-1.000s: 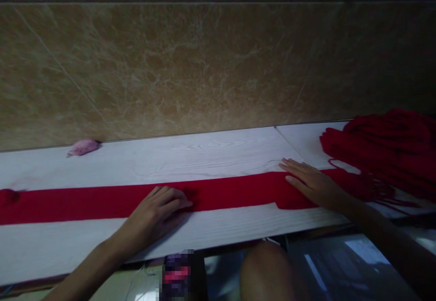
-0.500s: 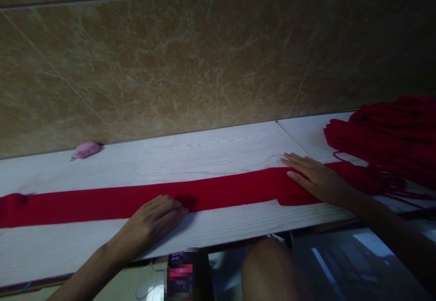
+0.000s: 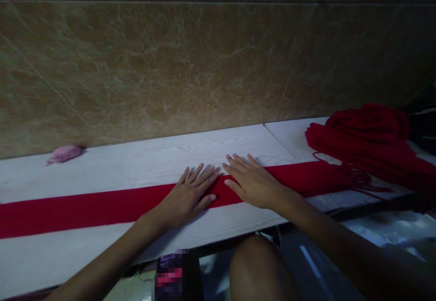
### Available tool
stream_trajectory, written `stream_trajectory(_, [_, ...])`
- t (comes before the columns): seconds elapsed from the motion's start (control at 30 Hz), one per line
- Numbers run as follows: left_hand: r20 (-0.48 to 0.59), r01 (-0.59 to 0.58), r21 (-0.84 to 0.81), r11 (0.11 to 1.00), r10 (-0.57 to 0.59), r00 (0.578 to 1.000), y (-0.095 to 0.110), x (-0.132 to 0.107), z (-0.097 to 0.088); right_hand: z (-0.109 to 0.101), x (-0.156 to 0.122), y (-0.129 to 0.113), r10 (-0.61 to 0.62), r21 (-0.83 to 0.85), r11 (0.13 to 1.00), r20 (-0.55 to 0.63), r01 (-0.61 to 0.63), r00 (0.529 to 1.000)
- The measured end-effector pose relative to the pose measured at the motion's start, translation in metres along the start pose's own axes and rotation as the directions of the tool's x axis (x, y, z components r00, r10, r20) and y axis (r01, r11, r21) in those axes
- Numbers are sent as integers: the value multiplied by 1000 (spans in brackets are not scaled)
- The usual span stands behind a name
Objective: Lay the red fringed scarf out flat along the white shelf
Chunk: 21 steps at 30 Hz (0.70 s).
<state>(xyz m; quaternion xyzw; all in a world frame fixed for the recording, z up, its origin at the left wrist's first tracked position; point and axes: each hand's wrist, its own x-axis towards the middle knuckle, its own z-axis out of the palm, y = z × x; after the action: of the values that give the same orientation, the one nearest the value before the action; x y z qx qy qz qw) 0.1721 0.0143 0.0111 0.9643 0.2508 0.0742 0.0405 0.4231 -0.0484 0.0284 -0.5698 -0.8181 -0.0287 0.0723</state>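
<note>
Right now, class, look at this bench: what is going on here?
A person sits at a white wood-grain board against a tiled wall. The left hand and right hand lie flat, palms down and side by side, on a long red strip of cloth laid out along the board. To the right, a pile of red cloth rests on the board. Far left, a small pink scrap lies by the wall.

No legible text, label, number on red cloth strip (image 3: pixel 85 208), table (image 3: pixel 136 165), wall (image 3: pixel 170 65).
</note>
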Motion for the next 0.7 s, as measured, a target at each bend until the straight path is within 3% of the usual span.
stream_trajectory(0.13, [39,-5,-2,1000,5,999,-2,-3,12,21,0,-11,-5,1,1000,44,5,999])
stream_trajectory(0.4, [66,-4,-40,999,7,998,-4,-3,9,30,-4,-3,-28,21,999,19,28,999])
stream_trajectory(0.57, [88,47,-39,998,-43,995,-10,-24,-9,28,-2,0,-40,-10,999,8,40,999])
stream_trajectory(0.7, [57,118,7,993,-118,991,-35,-61,-31,13,9,-19,-80,-13,997,-62,79,995])
